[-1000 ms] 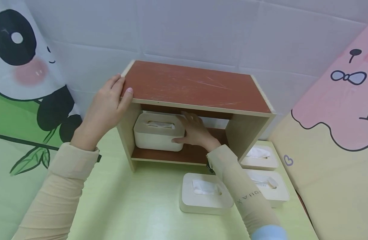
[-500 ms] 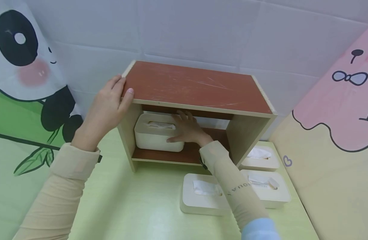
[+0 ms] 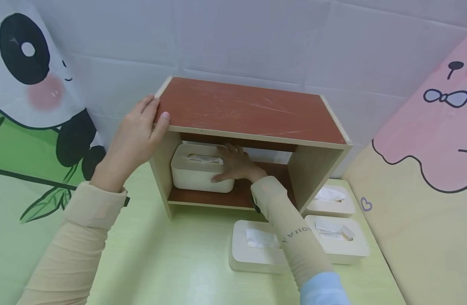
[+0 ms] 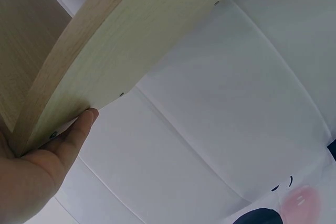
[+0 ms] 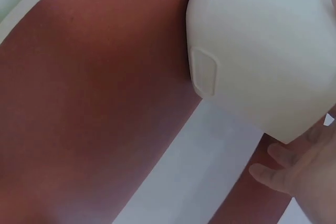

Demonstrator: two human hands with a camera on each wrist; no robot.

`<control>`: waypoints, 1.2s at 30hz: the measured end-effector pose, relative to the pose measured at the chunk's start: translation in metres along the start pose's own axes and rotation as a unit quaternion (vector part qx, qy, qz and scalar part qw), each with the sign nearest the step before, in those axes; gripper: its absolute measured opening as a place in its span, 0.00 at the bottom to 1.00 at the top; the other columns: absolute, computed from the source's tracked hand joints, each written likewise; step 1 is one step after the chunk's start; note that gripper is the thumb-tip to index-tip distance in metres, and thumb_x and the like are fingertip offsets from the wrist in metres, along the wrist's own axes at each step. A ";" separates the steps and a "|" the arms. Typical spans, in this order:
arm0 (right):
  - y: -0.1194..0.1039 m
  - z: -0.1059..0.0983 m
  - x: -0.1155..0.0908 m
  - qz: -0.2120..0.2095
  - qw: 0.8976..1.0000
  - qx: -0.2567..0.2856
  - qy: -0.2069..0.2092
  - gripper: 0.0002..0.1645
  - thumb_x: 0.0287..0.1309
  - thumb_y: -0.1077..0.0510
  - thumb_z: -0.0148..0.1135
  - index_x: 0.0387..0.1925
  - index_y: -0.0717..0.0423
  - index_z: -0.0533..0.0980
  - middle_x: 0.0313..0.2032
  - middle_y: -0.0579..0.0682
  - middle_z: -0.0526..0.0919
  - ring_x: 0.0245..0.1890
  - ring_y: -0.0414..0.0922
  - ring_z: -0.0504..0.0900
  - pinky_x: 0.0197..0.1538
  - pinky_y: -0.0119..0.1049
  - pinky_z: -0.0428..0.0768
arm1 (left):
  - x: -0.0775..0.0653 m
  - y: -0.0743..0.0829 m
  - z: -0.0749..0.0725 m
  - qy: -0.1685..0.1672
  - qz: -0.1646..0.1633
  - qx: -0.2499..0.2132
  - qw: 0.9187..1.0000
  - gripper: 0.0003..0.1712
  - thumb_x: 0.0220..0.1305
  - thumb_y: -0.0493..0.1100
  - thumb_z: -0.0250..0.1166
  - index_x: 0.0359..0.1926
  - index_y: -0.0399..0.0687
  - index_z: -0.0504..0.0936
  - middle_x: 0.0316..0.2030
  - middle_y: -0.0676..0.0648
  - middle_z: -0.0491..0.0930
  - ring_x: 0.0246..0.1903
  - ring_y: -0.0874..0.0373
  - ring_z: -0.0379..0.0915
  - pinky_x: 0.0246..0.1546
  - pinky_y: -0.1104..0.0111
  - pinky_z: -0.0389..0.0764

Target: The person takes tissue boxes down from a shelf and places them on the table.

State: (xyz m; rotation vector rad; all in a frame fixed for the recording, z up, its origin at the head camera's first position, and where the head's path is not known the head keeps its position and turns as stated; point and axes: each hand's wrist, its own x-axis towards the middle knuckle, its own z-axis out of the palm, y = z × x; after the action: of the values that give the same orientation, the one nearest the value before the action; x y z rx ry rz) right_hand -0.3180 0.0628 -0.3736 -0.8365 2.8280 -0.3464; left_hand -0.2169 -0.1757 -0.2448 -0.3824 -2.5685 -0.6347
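Observation:
A cream tissue box stands inside a small wooden shelf, against its left wall. My right hand reaches into the shelf at the box's right end. Its thumb lies across the box's front and the fingers spread over the top and far side. In the right wrist view, the box shows a rounded end with a small recess, and two fingertips extend past its edge. My left hand rests on the shelf's top left corner, thumb apart. The left wrist view shows straight fingers along the panel's edge.
Three more tissue boxes are on the pale green table: one in front of the shelf, one at the right and one behind it. Fabric walls with cartoon animals enclose the table.
My right hand has shifted left, further over the tissue box, and its forearm has swung left too. The box and shelf stay put. My left hand keeps its place.

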 end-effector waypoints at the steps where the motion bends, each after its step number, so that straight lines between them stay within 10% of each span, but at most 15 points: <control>1: 0.001 0.001 0.001 0.000 1.000 0.002 -0.003 0.68 0.32 0.24 0.63 0.71 0.41 0.43 0.72 0.49 0.40 0.70 0.59 0.40 0.65 0.62 0.51 | 0.000 0.000 0.000 0.001 0.001 0.001 1.000 0.34 0.69 0.54 0.39 0.66 0.33 0.58 0.66 0.35 0.56 0.64 0.38 0.55 0.61 0.46 0.60; 36: 0.003 0.007 0.006 -0.023 0.999 0.028 -0.012 0.65 0.35 0.28 0.65 0.71 0.44 0.45 0.71 0.54 0.41 0.69 0.62 0.43 0.63 0.60 0.60 | -0.001 0.001 0.000 -0.008 -0.005 0.000 1.000 0.34 0.70 0.55 0.38 0.66 0.34 0.57 0.67 0.36 0.54 0.65 0.39 0.54 0.61 0.46 0.60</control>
State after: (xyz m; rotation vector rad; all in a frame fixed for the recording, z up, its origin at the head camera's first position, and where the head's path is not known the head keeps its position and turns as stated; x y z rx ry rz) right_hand -0.3231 0.0603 -0.3814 -0.8894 2.7670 -0.4184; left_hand -0.2159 -0.1751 -0.2455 -0.3771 -2.5864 -0.6373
